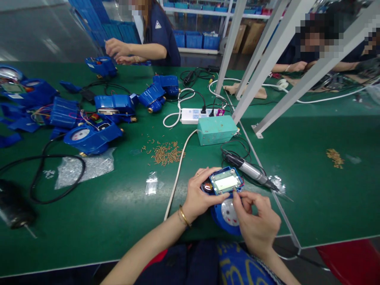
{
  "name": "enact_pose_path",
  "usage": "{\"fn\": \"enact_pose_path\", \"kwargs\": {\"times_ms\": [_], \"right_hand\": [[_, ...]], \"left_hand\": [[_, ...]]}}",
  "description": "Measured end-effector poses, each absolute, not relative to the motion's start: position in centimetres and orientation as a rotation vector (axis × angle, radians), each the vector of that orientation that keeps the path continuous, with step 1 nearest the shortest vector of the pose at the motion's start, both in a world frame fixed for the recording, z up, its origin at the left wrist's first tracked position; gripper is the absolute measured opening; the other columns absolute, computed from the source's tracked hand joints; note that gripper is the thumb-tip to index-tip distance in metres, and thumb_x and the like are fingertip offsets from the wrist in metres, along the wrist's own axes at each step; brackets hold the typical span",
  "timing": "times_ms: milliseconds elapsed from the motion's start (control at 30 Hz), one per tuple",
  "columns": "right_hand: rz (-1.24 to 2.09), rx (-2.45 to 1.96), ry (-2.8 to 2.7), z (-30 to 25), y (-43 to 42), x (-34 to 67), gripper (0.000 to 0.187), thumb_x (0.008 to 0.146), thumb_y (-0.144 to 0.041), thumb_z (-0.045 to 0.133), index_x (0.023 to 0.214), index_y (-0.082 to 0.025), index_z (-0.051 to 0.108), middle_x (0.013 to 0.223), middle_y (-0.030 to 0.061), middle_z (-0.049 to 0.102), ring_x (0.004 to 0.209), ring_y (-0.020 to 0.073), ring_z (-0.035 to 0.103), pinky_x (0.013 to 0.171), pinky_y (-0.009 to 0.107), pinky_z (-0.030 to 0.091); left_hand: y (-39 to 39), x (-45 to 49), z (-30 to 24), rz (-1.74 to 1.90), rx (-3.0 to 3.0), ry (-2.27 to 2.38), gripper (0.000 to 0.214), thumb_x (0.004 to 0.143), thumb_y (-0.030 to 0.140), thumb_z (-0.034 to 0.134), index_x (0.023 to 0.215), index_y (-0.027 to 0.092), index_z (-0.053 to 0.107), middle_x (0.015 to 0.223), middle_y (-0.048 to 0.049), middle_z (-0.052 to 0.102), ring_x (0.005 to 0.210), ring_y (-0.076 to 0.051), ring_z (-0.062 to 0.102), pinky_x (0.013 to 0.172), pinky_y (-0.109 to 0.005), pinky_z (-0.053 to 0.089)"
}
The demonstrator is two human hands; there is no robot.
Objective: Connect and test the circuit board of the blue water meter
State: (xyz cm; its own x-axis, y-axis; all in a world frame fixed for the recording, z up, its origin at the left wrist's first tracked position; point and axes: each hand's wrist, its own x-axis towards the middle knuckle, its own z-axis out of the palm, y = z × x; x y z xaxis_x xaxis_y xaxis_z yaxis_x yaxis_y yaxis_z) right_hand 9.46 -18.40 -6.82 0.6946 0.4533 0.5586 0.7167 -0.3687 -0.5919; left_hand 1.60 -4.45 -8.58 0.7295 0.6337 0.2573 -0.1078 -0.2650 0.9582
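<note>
My left hand (pixel 202 194) holds a green circuit board with a small LCD screen (pixel 226 182) in a blue frame, above a round blue water meter body (pixel 222 221) with a white dial. My right hand (pixel 257 223) pinches the board's lower edge with thumb and forefinger. Any small part between those fingertips is too small to tell. An electric screwdriver (pixel 249 168) with a silver barrel lies just beyond the board, to the right. A pile of small brass pins (pixel 168 153) is scattered on the green workbench (pixel 124 221) to the left of my hands.
Several blue meter housings (pixel 103 134) and loose wires lie at the bench's left. A power strip (pixel 192 116), teal box (pixel 216 130) and cables sit ahead. White steel uprights (pixel 267 67) cross the bench. Co-workers' hands (pixel 117 49) work across the bench; blue crates stand behind.
</note>
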Motion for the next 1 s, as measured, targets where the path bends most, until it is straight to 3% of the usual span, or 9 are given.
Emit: {"fn": "enact_pose_path", "kwargs": {"times_ms": [333,533,667,867,1000], "right_hand": [[0.134,-1.794,-0.789,-8.1,-18.4,11.2,0.009,0.086,-0.027,0.071,0.081,-0.019,0.07,0.084,0.0004,0.057,0.076,0.0127,0.058,0.066,0.023,0.046],[0.3,-1.713,-0.851,-8.7,-18.3,13.0,0.014,0.082,-0.032,0.074,0.073,-0.02,0.072,0.088,0.003,0.057,0.086,0.0164,0.057,0.075,0.027,0.047],[0.381,-1.693,-0.921,-8.8,-18.0,14.3,0.015,0.081,-0.037,0.075,0.079,-0.022,0.077,0.091,0.0056,0.059,0.09,0.0198,0.056,0.08,0.032,0.047],[0.485,-1.677,-1.003,-8.5,-17.5,15.6,0.019,0.08,-0.042,0.076,0.086,-0.024,0.08,0.125,0.0092,0.056,0.115,0.026,0.054,0.104,0.043,0.042],[0.516,-1.66,-0.985,-8.4,-17.3,15.6,0.023,0.08,-0.045,0.076,0.085,-0.023,0.08,0.123,0.01,0.058,0.116,0.0258,0.056,0.103,0.043,0.045]], "left_hand": [[-4.1,1.5,-8.1,0.7,1.689,0.4,0.059,0.063,0.026,0.088,0.118,0.021,0.069,0.109,-0.0055,0.072,0.097,-0.022,0.064,0.089,-0.033,0.048],[-4.0,1.4,-8.0,0.701,1.687,0.409,0.059,0.064,0.028,0.088,0.119,0.021,0.068,0.109,-0.0055,0.073,0.098,-0.022,0.065,0.089,-0.033,0.048],[-3.8,1.4,-8.2,0.689,1.66,0.38,0.062,0.062,0.03,0.089,0.12,0.02,0.068,0.109,-0.0062,0.072,0.099,-0.023,0.065,0.091,-0.033,0.049],[-3.5,1.3,-8.2,0.656,1.642,0.376,0.062,0.063,0.031,0.089,0.12,0.02,0.068,0.11,-0.007,0.072,0.102,-0.024,0.066,0.095,-0.036,0.05],[-3.3,1.2,-8.2,0.633,1.658,0.357,0.063,0.063,0.033,0.089,0.121,0.021,0.067,0.111,-0.0076,0.072,0.103,-0.025,0.066,0.095,-0.037,0.05]]}}
